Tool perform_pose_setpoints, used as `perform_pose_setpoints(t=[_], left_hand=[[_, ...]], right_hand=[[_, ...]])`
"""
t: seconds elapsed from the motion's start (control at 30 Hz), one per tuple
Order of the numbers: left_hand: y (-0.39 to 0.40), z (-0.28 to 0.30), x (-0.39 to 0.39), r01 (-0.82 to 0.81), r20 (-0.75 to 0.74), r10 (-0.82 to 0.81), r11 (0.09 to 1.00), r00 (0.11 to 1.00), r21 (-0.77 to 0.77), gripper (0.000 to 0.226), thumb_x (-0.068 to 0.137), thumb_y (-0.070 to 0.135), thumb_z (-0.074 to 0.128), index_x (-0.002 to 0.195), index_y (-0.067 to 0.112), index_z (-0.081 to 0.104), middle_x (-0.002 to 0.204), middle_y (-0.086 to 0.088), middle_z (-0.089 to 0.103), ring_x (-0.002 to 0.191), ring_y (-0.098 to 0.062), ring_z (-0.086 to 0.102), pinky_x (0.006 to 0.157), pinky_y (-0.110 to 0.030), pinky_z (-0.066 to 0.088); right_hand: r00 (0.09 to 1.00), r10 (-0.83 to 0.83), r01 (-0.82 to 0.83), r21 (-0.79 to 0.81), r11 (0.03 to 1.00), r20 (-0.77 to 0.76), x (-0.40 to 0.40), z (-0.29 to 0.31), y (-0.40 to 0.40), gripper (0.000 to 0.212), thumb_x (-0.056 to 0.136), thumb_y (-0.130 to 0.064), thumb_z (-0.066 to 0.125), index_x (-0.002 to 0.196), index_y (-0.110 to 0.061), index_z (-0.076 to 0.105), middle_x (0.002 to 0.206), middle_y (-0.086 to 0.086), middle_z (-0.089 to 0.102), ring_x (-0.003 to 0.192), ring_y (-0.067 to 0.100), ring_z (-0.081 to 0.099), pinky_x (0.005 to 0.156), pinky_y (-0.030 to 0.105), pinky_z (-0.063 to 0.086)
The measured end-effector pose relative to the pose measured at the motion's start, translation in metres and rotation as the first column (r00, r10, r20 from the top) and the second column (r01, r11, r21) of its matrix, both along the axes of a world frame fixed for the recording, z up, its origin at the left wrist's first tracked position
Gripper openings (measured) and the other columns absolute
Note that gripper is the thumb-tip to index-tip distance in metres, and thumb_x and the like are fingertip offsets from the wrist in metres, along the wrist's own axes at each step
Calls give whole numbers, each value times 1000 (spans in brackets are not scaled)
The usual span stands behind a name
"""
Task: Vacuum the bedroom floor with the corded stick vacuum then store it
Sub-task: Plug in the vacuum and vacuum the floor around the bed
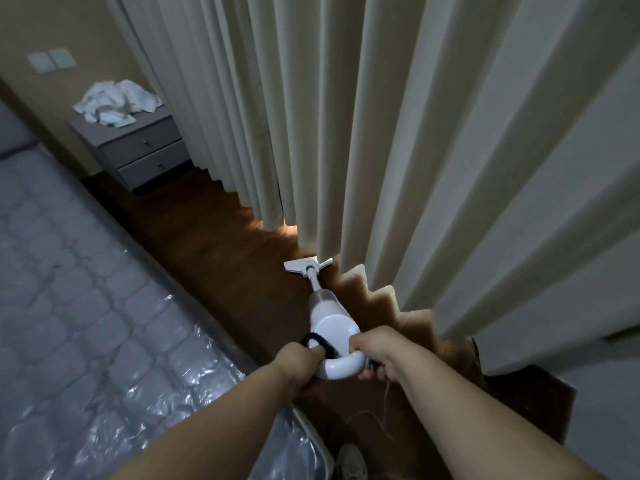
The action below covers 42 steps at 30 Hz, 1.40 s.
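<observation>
Both forearms reach in from the bottom edge toward lower centre, where the two hands meet on the white loop handle of the stick vacuum (pixel 330 327). Left hand (pixel 300 363) has its grip curled round the left side of the loop, fingers also pinching a black strap or cord (pixel 317 341) that arcs over the handle. Right hand (pixel 375 353) has its grip wrapped round the right side of the loop, fingers folded under it; a thin pale cord (pixel 384 407) hangs from below this hand and trails over the floor. From the handle, the vacuum's white body and slim tube run up the frame to the flat floor head (pixel 306 264), which sits on the dark wooden floor (pixel 214 237) at centre, its right end tucked beneath the hem of the curtain (pixel 415 133). Starting at the left edge, a quilted mattress (pixel 69 306) wrapped in shiny clear plastic fills the lower left. Beyond it, in the upper left, a grey two-drawer nightstand (pixel 145 150) stands against the wall with crumpled white cloth (pixel 116 102) heaped on top, and two wall plates (pixel 50 59) are mounted above. Long cream curtain folds cover the upper centre and whole right side, a sliver of light showing beneath the hem. A shoe (pixel 351 462) shows at the bottom edge between the arms.
</observation>
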<state>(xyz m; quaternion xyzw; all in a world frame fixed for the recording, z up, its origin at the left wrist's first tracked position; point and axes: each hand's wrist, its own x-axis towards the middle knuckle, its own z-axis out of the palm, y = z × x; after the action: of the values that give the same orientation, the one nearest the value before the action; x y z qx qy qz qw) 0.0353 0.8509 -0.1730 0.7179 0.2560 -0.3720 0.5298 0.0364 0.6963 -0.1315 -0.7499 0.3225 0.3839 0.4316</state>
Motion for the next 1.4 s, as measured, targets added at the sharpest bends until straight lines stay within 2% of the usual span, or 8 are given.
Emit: perform_pose_setpoints(t=[0.33, 0.43, 0.53, 0.67, 0.77, 1.0, 1.23, 1.4], left_hand=[[-31, -36, 167, -50, 90, 35, 984, 995, 169, 39, 96, 27, 54, 112, -8, 60, 102, -30, 66, 96, -45, 64, 79, -47, 50], [-31, -43, 196, -55, 97, 39, 985, 994, 164, 39, 96, 25, 54, 113, -9, 60, 93, -24, 63, 82, -36, 61, 74, -43, 50], [-32, -49, 221, -71, 101, 53, 981, 993, 181, 37, 97, 25, 54, 114, -7, 61, 106, -27, 65, 96, -41, 64, 92, -49, 53], [-30, -54, 244, -89, 111, 69, 978, 991, 186, 38, 96, 26, 55, 114, -7, 61, 98, -23, 64, 87, -35, 61, 87, -46, 53], [-29, -56, 246, -106, 89, 91, 977, 992, 185, 35, 96, 25, 56, 115, -4, 60, 106, -26, 64, 92, -39, 63, 87, -49, 53], [-27, -54, 208, -78, -2, 78, 991, 997, 111, 27, 96, 23, 54, 114, 3, 59, 89, -15, 61, 70, -26, 59, 55, -31, 48], [-12, -37, 137, 12, -38, -11, 1000, 999, 2, 31, 92, 25, 58, 116, 6, 58, 93, -13, 64, 81, -27, 63, 77, -39, 54], [6, -10, 69, 29, -61, -37, 991, 997, -127, 18, 90, 16, 59, 105, 6, 59, 89, -12, 63, 75, -24, 61, 58, -29, 52]], right_hand=[[998, -19, 17, 31, 999, 55, 181, -59, -26, 36, 86, -22, 51, 118, -6, 55, 82, 11, 59, 42, 14, 51, 30, 12, 28], [997, -45, 41, 74, 996, 60, 212, -71, -25, 34, 88, -22, 50, 117, -6, 55, 89, 11, 59, 48, 16, 52, 28, 9, 27], [997, -27, 22, 70, 997, 69, 240, -82, -24, 31, 88, -22, 48, 114, -7, 56, 84, 10, 59, 45, 16, 51, 29, 9, 26], [998, -4, -2, 86, 996, 65, 264, -90, -23, 29, 89, -21, 47, 114, -9, 54, 81, 11, 58, 39, 15, 48, 31, 9, 26], [999, 20, -23, 79, 997, 47, 263, -93, -21, 28, 89, -23, 47, 112, -9, 53, 79, 10, 58, 41, 15, 49, 31, 9, 25], [999, 34, -34, 40, 999, -10, 222, -77, -26, 21, 89, -25, 49, 102, -9, 53, 80, 11, 62, 44, 14, 52, 31, 13, 27], [1000, -6, 6, 5, 1000, -24, 139, -34, -19, 13, 88, -25, 52, 85, -12, 51, 72, 10, 61, 38, 11, 48, 34, 14, 29], [996, -84, 83, -27, 996, -16, 60, -6, 0, 21, 88, -26, 51, 95, -8, 58, 61, 10, 56, 34, 11, 42, 32, 13, 26]])
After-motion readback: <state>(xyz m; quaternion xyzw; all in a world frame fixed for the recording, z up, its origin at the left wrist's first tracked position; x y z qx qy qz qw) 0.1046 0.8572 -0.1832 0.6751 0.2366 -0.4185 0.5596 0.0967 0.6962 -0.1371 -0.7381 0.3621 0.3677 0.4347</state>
